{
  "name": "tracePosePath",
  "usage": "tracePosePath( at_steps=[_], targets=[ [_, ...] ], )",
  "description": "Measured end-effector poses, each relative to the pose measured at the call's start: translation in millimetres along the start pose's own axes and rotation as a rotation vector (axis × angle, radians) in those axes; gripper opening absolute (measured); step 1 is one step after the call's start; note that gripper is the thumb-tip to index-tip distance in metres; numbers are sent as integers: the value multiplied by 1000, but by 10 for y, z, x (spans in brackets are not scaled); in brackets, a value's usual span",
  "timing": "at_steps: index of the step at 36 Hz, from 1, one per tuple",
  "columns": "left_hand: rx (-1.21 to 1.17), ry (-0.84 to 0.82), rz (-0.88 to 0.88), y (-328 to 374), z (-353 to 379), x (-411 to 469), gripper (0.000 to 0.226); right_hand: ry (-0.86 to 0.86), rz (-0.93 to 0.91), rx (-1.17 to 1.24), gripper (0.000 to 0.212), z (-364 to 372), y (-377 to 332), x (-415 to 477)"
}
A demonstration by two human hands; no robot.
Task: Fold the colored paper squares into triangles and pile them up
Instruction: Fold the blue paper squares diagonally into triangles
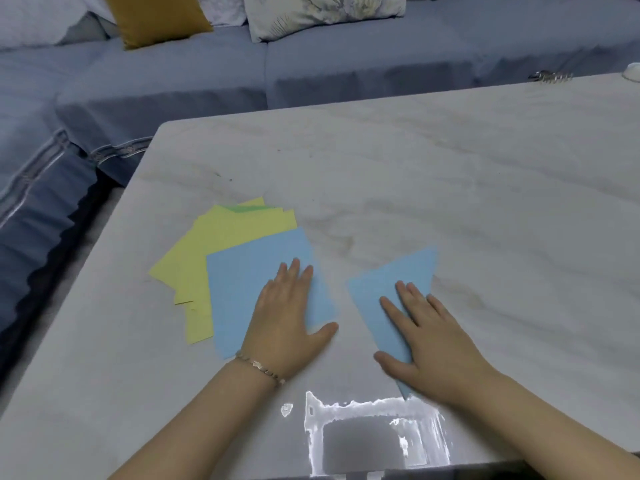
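A blue paper square (249, 289) lies on top of a fanned stack of yellow squares (207, 244), with a sliver of green paper (242, 208) showing at the stack's far edge. My left hand (287, 320) rests flat on the blue square's right part, fingers spread. To the right, apart from the stack, a blue paper folded into a triangle (391, 289) lies on the marble table (450, 174). My right hand (433, 334) presses flat on the triangle's near part, covering its lower corner.
A blue sofa (173, 81) with a mustard cushion (156, 19) and a patterned cushion (322, 15) runs behind and left of the table. A metal hair clip (550, 77) and a white object (632, 71) sit at the table's far right edge. A bright glare patch (374, 434) marks the near edge.
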State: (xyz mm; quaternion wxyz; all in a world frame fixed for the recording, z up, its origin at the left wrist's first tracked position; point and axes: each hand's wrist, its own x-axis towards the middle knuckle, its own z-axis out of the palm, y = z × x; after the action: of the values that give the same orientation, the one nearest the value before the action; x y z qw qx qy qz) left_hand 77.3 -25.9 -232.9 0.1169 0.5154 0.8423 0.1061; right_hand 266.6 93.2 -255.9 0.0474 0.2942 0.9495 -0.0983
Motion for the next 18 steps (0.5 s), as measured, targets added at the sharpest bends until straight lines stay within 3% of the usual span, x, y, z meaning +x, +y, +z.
tracePosePath(
  at_steps=[5, 7, 11, 16, 18],
  targets=[
    [152, -91, -8, -326, -73, -222, 92, -23, 108, -40, 101, -128, 144, 154],
    [189, -85, 2, -352, -130, -237, 97, -39, 192, -69, 93, -207, 211, 208],
    [263, 112, 163, -411, -74, -184, 51, -87, 292, -57, 73, -343, 321, 285],
    [342, 207, 305, -410, -70, -124, 41, -127, -15, -29, 95, -390, 99, 197],
    [371, 231, 342, -402, -56, -99, 44, -163, -119, -64, 92, -354, -23, 137]
  ],
)
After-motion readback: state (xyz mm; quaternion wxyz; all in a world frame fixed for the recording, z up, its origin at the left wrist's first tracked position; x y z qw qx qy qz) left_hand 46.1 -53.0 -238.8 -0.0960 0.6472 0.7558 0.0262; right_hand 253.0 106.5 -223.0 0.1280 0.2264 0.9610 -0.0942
